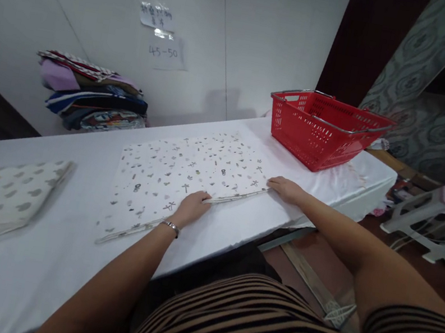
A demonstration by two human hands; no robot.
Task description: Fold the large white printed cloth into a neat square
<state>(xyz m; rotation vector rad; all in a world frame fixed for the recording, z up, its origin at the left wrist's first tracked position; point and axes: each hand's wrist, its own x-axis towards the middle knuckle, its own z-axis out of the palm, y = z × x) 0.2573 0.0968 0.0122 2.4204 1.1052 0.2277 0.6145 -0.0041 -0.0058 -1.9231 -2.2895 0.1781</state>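
Along cloth [187,175] near edge, both hands [194,206]

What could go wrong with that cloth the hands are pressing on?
Both the left hand and right hand press the near edge of the printed cloth, which lies close to the table's edge; it might slide off or wrinkle. The red basket sits near the table's end and could be bumped.

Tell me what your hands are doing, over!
Left hand flat on the near edge of the printed cloth. Right hand at its right corner. Cloth spread flat on the table. Red basket stands beyond, apart.
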